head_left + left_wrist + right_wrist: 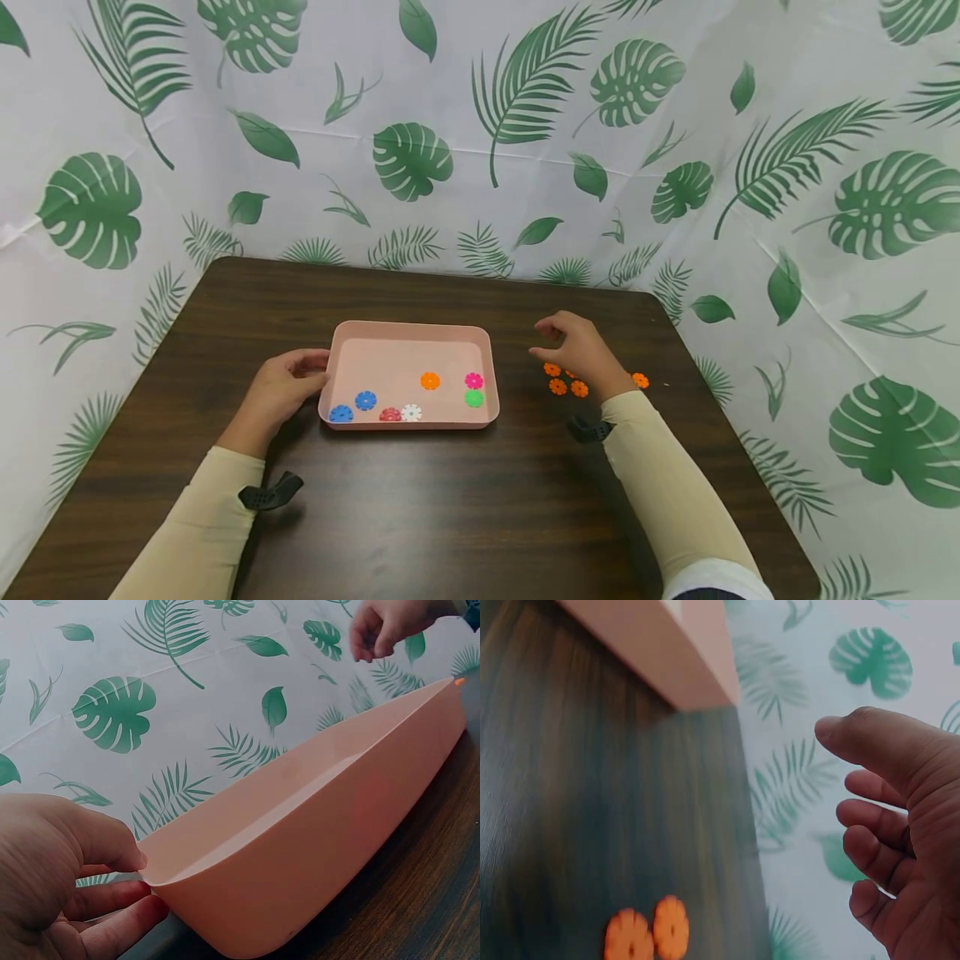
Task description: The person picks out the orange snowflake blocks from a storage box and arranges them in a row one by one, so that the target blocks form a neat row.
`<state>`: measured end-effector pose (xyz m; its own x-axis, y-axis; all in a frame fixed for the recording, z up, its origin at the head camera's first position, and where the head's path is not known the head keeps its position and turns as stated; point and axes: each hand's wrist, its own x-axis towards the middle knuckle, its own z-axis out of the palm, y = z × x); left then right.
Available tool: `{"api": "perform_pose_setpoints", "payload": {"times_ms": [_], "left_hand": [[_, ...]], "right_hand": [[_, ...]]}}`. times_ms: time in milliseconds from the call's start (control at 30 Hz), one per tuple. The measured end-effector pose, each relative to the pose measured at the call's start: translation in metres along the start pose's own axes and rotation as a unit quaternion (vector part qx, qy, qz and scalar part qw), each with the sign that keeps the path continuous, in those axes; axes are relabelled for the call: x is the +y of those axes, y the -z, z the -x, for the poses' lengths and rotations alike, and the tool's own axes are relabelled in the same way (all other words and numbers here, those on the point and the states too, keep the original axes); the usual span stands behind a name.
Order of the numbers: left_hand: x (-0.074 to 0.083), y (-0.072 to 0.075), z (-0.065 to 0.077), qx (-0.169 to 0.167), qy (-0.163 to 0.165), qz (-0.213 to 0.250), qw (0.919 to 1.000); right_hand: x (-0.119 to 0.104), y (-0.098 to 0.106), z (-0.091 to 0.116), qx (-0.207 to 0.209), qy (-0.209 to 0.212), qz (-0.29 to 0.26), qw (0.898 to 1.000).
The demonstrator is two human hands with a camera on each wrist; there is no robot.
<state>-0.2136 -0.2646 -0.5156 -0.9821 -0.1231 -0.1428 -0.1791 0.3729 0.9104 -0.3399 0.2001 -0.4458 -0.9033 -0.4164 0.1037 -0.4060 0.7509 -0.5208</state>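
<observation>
A shallow pink tray (408,333) lies on the dark table. At its left end my left hand (279,395) pinches the rim; in the left wrist view the fingers (112,922) lie against the outside of the wall. Inside the tray are several flower-shaped discs: blue discs (365,401), an orange disc (430,381), a pink disc (474,381), a green disc (474,398), a red disc (390,414) and a white disc (411,412). My right hand (581,350) hovers right of the tray, its fingers loosely bent around nothing. Below it lie loose orange discs (557,387), partly hidden by the hand.
Another orange disc (640,380) sits right of the right wrist. The wooden table (420,517) reaches back to a white cloth (450,83) printed with green leaves, which also hangs along both sides. Black straps (270,493) are on both wrists.
</observation>
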Motion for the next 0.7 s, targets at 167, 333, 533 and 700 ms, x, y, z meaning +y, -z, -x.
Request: {"api": "perform_pose_setpoints", "payload": {"times_ms": [167,333,533,700], "left_hand": [[0.0,0.001,-0.001,0.001,-0.008,-0.008,0.9999],[0.002,0.0,0.001,0.001,0.01,-0.011,0.9999],[0.003,0.0,0.001,0.0,0.017,-0.01,0.9998],[0.0,0.001,-0.001,0.0,0.013,-0.01,0.9999]], "right_hand": [[-0.019,-0.011,-0.014,-0.004,0.022,0.0,1.0],[-0.034,-0.025,-0.028,-0.007,0.051,-0.003,0.999],[-0.05,-0.047,-0.041,-0.025,0.068,0.0,0.997],[-0.067,-0.065,-0.046,-0.062,0.046,-0.006,0.997]]}}
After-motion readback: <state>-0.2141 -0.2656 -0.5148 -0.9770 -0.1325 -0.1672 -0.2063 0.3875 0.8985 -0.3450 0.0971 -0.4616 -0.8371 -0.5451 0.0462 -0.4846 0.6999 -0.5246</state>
